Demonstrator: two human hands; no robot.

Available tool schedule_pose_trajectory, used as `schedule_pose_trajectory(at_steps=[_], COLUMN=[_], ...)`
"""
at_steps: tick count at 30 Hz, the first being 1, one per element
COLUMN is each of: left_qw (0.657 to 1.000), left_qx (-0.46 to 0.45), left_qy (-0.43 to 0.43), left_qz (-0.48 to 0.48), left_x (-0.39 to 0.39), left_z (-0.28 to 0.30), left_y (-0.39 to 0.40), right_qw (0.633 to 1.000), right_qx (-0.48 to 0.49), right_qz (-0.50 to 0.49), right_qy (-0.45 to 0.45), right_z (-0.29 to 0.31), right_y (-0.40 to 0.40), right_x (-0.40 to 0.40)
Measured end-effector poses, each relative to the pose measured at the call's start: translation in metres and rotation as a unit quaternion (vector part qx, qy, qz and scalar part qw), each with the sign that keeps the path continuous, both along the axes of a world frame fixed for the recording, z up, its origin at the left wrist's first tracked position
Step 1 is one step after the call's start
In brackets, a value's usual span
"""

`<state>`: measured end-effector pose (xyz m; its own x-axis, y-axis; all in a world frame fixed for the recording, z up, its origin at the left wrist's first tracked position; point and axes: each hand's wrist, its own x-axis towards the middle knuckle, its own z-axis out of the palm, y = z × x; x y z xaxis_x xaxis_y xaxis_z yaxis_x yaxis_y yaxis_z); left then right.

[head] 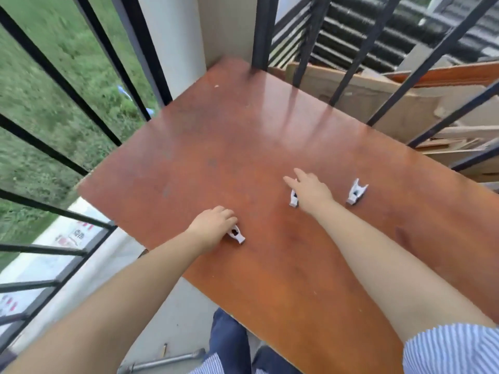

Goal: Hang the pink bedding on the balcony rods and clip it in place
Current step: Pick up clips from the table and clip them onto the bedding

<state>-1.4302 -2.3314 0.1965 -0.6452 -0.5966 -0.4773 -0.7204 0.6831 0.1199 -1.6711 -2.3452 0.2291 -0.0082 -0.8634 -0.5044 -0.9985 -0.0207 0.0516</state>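
Three small white plastic clips lie on the reddish-brown bench (216,136). The left hand (213,228) curls its fingers around the nearest clip (237,235). The right hand (310,188), fingers straight and spread, rests over the middle clip (293,198). The third clip (356,192) lies untouched just beside it, prongs splayed.
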Motion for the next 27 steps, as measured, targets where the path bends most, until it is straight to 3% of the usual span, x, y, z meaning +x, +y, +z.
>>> schedule_pose_trajectory(at_steps=[8,14,17,21,27], left_qw=[0.966,0.866,0.802,0.721,0.687], left_qx=[0.020,-0.041,-0.086,-0.145,-0.331], left_qy=[0.108,0.239,0.296,0.341,0.262], left_qz=[0.235,0.438,0.511,0.585,0.592], left_x=[0.005,-0.002,0.008,0.050,0.142], left_z=[0.007,0.043,0.073,0.126,0.239], left_y=[-0.006,0.038,0.079,0.146,0.295], right_qw=[0.996,0.976,0.941,0.867,0.765], right_qx=[-0.004,-0.059,-0.104,-0.151,-0.175], right_qz=[0.071,0.062,0.103,0.160,0.350], right_qy=[-0.044,-0.198,-0.304,-0.447,-0.512], right_z=[-0.015,0.000,0.018,0.077,0.196], right_y=[-0.001,0.041,0.056,0.082,0.168], right_x=[-0.024,-0.016,0.010,0.086,0.227])
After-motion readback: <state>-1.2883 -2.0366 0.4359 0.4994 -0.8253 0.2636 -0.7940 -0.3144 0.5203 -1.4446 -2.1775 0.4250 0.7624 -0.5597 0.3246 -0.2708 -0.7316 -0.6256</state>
